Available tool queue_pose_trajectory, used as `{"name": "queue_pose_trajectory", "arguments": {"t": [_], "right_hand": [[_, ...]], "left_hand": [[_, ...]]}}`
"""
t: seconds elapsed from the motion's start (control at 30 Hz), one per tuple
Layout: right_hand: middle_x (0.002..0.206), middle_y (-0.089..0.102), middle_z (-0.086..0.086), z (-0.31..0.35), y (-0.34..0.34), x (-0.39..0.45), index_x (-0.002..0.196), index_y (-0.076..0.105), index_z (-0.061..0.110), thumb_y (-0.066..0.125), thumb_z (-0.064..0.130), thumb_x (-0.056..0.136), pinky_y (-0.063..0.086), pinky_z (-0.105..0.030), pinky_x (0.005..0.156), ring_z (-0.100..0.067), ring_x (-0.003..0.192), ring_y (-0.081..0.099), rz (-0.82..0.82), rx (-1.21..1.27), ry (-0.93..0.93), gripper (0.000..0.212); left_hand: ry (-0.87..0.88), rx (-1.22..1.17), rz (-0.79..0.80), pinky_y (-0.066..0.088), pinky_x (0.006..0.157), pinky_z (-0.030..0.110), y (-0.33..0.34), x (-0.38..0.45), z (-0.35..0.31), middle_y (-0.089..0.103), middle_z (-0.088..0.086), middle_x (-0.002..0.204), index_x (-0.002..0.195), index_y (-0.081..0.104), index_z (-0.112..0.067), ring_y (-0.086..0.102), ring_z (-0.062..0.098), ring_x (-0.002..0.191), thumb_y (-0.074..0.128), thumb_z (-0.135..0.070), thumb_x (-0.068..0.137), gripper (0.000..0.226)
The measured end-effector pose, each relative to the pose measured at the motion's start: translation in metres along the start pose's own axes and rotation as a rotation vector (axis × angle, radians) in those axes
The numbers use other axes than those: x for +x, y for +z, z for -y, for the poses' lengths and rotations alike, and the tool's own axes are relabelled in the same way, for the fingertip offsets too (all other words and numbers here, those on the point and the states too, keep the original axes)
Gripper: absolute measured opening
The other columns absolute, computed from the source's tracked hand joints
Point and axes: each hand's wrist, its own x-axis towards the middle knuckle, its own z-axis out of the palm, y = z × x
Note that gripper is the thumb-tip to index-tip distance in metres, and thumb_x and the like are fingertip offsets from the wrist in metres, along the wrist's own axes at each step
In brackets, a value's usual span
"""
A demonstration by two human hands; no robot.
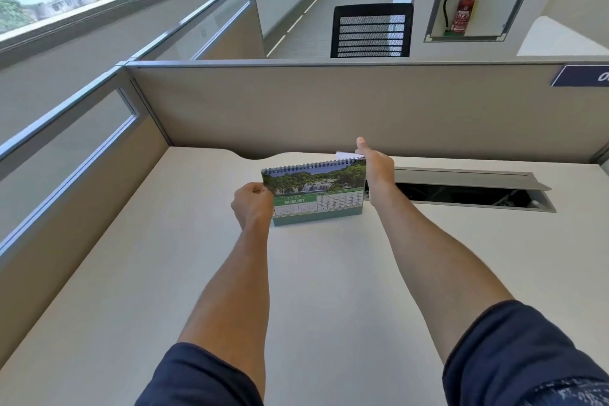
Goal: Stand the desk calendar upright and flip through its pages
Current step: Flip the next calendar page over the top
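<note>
The desk calendar (318, 191) stands upright on the white desk (164, 273), spiral binding on top, showing a waterfall photo and the green August page. My left hand (252, 206) pinches the calendar's left edge. My right hand (375, 168) grips the top right corner at the spiral, thumb raised. A white page edge (344, 153) pokes up behind the spiral beside that thumb; the fingers behind the calendar are hidden.
Beige cubicle partitions (329, 109) wall the desk at the back and left. An open cable tray slot (468, 189) lies in the desk right of the calendar. Beyond the partition stand a black mesh chair (372, 31) and a red fire extinguisher (463, 11).
</note>
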Motion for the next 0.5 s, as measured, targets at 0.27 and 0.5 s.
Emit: {"name": "queue_pose_trajectory", "arguments": {"t": [0.27, 0.5], "right_hand": [[0.094, 0.082, 0.004, 0.009, -0.005, -0.006, 0.105, 0.078, 0.016, 0.050, 0.056, 0.102, 0.054, -0.024, 0.071, -0.007, 0.080, 0.076, 0.098, 0.237, -0.003, 0.049], [0.066, 0.073, 0.002, 0.010, -0.012, 0.000, 0.062, 0.068, 0.016, 0.026, 0.068, 0.104, 0.041, -0.035, 0.080, -0.014, 0.074, 0.064, 0.110, 0.310, -0.019, 0.080]], "left_hand": [[-0.217, -0.300, 0.039, 0.052, 0.085, 0.038, 0.004, 0.007, -0.002, 0.074, 0.009, 0.096, 0.073, 0.066, -0.018, 0.066, 0.029, 0.092, 0.041, -0.044, 0.100, 0.045], [-0.327, -0.577, 0.207, 0.043, 0.109, 0.048, -0.004, 0.009, -0.001, 0.069, 0.016, 0.128, 0.128, 0.065, 0.002, 0.064, 0.027, 0.114, 0.015, -0.070, 0.100, 0.092]]}}
